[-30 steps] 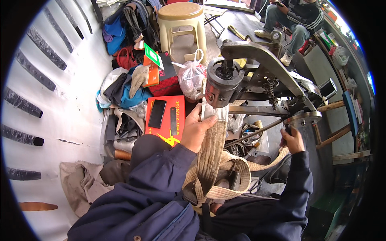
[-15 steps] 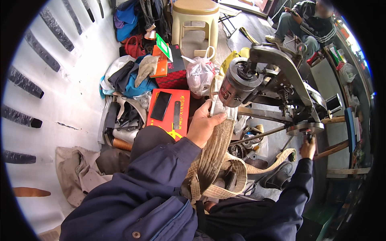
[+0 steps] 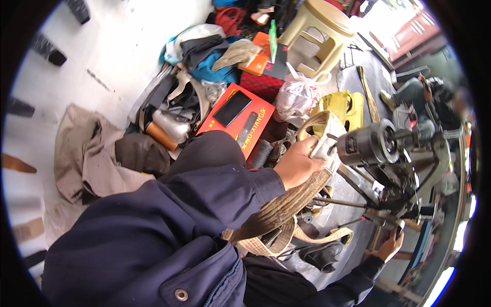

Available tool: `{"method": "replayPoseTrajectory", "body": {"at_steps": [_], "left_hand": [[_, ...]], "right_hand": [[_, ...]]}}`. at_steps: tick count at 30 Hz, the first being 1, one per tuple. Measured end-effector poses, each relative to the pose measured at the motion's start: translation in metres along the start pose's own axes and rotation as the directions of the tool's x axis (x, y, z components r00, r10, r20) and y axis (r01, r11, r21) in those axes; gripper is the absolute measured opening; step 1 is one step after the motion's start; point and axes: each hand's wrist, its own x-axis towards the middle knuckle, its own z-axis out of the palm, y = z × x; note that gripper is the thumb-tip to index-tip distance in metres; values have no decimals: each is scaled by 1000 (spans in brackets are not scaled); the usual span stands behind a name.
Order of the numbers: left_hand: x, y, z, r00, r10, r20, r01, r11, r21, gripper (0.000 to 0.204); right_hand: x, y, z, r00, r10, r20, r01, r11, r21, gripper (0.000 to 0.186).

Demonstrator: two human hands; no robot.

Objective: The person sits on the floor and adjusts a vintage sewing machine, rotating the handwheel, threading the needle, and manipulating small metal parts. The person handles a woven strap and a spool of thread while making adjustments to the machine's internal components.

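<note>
My left hand [image 3: 298,163] is closed on a thick, worn beige webbing strap [image 3: 289,199], thumb on top, close under the head of a hand-cranked sewing machine [image 3: 360,146]. The strap's upper end curves over in a loop beside the machine's dark metal cylinder, and its lower part hangs in folds by my lap. Whether the needle is in the strap I cannot tell. Farther right, my right hand [image 3: 391,247] has its fingers round the crank handle [image 3: 399,233] on the machine's wheel.
Left of the machine lie a red box [image 3: 209,123] with a black phone [image 3: 232,108], a white plastic bag [image 3: 298,97] and a yellow bag [image 3: 350,110]. A beige stool [image 3: 319,36] stands behind. Black shoes [image 3: 322,256] rest on the floor. Another person [image 3: 422,100] sits at far right.
The whole view has tilted and shifted, so the machine appears farther right. My left hand keeps its hold on the strap, and my right hand stays on the crank handle.
</note>
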Motion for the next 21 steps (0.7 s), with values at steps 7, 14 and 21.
{"method": "replayPoseTrajectory", "body": {"at_steps": [7, 14, 21], "left_hand": [[-4, 4, 5, 997, 30, -75, -25, 997, 72, 46], [-3, 8, 2, 997, 11, -73, -1, 990, 141, 41], [0, 5, 4, 996, 32, -81, -28, 998, 50, 42]], "right_hand": [[14, 101, 20, 941, 334, 56, -337, 908, 251, 15], [-41, 40, 61, 825, 270, 497, -280, 958, -56, 27], [-12, -14, 7, 1000, 14, 18, -15, 998, 66, 18]]}}
